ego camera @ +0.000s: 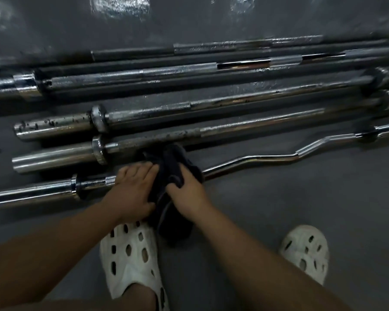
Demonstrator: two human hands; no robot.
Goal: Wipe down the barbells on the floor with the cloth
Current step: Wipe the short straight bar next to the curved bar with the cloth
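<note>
At the lower left of the frame the curl bar (pixel 32 193) lies nearest the person, its sleeve running off the left edge. Just right of its collar the left hand (pixel 133 189) lies flat on the shaft, fingers nearly straight and touching the cloth's edge, probably to stop the bar rolling. The dark cloth (pixel 173 162) is bunched over the shaft at mid-frame, its top touching the next of the bars (pixel 234 129) above. The right hand (pixel 189 191) grips it, fingers curled into the folds, likely for wiping. To the right the shaft bends and runs clear, with bare floor (pixel 279 198) below it. The other bars lie in close rows above, so room that way is tight.
</note>
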